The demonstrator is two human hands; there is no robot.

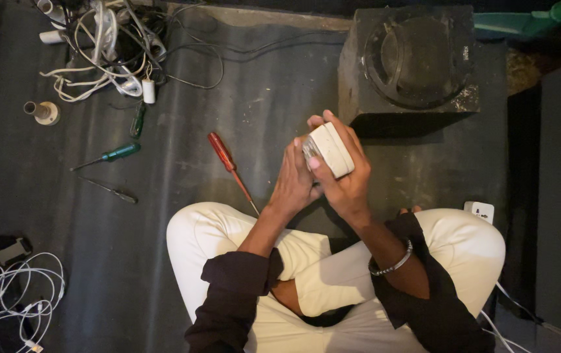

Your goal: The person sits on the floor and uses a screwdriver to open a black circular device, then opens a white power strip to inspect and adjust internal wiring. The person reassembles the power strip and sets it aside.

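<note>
White adapter block (332, 149) is clasped in the right hand (342, 183), long axis diagonal; left hand (293, 183) pinches its near-left end.

lower part of small white rectangular plastic device (330, 149) hidden behind left hand (293, 183) and right hand (346, 186); metallic bit at its left end too small to tell. tangle of white cables (6, 294) cut off by bottom-left edge. green plastic object (535, 16) cut off at top-right edge.
</note>
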